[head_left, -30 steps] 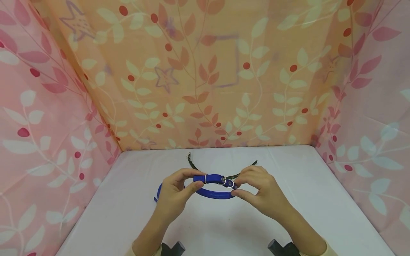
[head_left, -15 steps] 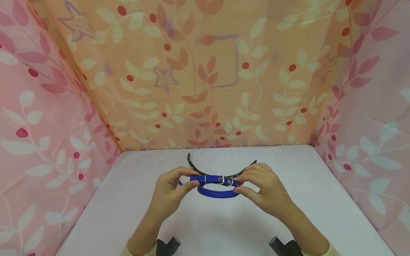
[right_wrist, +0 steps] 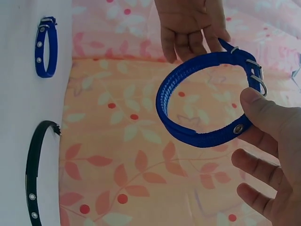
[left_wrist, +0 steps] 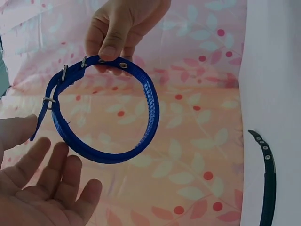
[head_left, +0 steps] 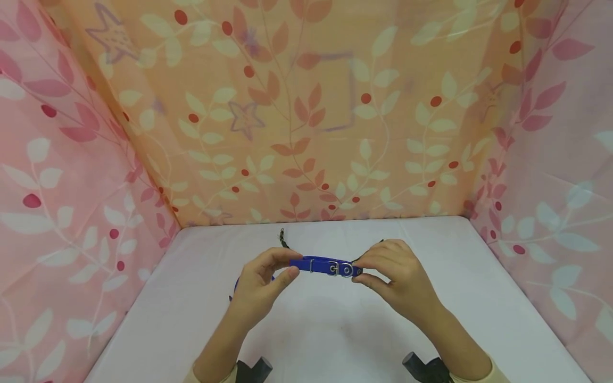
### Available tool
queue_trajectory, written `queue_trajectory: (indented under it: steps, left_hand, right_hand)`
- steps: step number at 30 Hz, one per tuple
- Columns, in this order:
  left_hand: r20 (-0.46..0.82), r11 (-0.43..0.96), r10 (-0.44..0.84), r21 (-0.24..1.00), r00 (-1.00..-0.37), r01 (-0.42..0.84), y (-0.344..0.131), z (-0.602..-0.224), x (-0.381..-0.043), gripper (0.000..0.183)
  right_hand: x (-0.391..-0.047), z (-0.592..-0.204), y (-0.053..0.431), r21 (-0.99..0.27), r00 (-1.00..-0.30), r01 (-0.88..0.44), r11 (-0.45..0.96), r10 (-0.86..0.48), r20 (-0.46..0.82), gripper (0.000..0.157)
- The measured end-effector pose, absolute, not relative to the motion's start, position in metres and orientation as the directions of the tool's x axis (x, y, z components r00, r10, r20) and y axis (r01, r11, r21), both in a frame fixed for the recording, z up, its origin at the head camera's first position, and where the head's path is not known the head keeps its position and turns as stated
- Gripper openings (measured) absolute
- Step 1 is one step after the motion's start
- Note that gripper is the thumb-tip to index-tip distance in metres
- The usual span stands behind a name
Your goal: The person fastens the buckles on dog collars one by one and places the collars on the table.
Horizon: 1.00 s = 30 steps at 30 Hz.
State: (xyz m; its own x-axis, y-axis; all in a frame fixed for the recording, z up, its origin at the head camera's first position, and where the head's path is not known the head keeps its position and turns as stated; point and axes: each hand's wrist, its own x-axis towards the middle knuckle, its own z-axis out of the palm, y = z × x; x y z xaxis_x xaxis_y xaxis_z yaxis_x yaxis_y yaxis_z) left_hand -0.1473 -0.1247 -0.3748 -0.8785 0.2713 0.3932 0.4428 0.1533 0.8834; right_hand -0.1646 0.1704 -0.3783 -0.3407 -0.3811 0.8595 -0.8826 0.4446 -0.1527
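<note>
A blue buckled collar [head_left: 322,265] is held up as a closed loop, with a metal buckle, D-ring and eyelets. My right hand [head_left: 399,274] pinches it beside the D-ring, thumb [right_wrist: 256,101] on the outside of the band. My left hand [head_left: 263,276] is at the loop's other end; in the left wrist view its thumb touches the loose strap tip [left_wrist: 34,134], with the index fingertip close behind and the other fingers spread below the band. The ring's round opening shows in both wrist views, while the head view sees it nearly edge-on.
A second blue collar [right_wrist: 52,52] lies on the white table [head_left: 316,340], mostly behind my left hand in the head view. A dark strap collar [right_wrist: 32,165] with eyelets lies farther back, partly hidden by my hands. Patterned curtains [head_left: 306,133] enclose the back and sides.
The collar has tipped so that its lower band, seen below the buckle earlier, now lines up behind the front one. My left hand shifted slightly left, then back right.
</note>
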Motion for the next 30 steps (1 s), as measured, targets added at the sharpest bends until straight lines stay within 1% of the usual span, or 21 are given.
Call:
queue_trajectory:
  steps: [3,6,9,11,13,15,17,20,23,27,30]
  left_hand:
    - [0.332,0.188,0.291,0.900,-0.897,0.394,-0.125,-0.374,-0.149,0.033]
    - [0.234,0.236,0.318,0.919,-0.919,0.316,-0.126,-0.374,-0.150,0.045]
    - [0.151,0.239,0.348,0.940,-0.925,0.244,-0.126,-0.373,-0.150,0.056]
    - [0.136,0.221,0.367,0.948,-0.920,0.228,-0.127,-0.373,-0.149,0.060]
    - [0.149,0.196,0.389,0.951,-0.909,0.240,-0.127,-0.373,-0.149,0.060]
    - [0.169,0.193,0.410,0.944,-0.896,0.267,-0.127,-0.373,-0.148,0.060]
    - [0.191,0.198,0.430,0.933,-0.882,0.299,-0.127,-0.373,-0.148,0.058]
    - [0.232,0.201,0.456,0.914,-0.859,0.353,-0.128,-0.373,-0.149,0.057]
    - [0.267,0.188,0.474,0.900,-0.839,0.393,-0.128,-0.374,-0.149,0.057]
    - [0.311,0.161,0.500,0.884,-0.808,0.440,-0.130,-0.373,-0.149,0.058]
    - [0.360,0.131,0.525,0.861,-0.771,0.491,-0.131,-0.374,-0.150,0.061]
  right_hand:
    - [-0.165,-0.377,0.170,-0.110,-0.293,-0.892,0.439,-0.374,0.880,0.027]
    - [-0.165,-0.375,0.169,-0.052,-0.231,-0.900,0.433,-0.370,0.900,0.027]
    - [-0.165,-0.373,0.168,0.010,-0.162,-0.906,0.423,-0.368,0.915,0.026]
    - [-0.166,-0.372,0.167,0.044,-0.124,-0.911,0.409,-0.373,0.919,0.026]
    - [-0.167,-0.371,0.167,0.065,-0.100,-0.920,0.386,-0.393,0.914,0.026]
    - [-0.167,-0.370,0.167,0.071,-0.093,-0.932,0.357,-0.423,0.901,0.026]
    - [-0.167,-0.370,0.169,0.060,-0.102,-0.943,0.328,-0.455,0.885,0.027]
    - [-0.167,-0.371,0.171,0.010,-0.148,-0.952,0.306,-0.489,0.860,0.029]
    - [-0.167,-0.373,0.174,-0.076,-0.236,-0.944,0.321,-0.496,0.836,0.037]
    - [-0.165,-0.375,0.179,-0.225,-0.404,-0.893,0.391,-0.472,0.783,0.059]
    - [-0.162,-0.375,0.182,-0.348,-0.546,-0.823,0.449,-0.455,0.704,0.073]
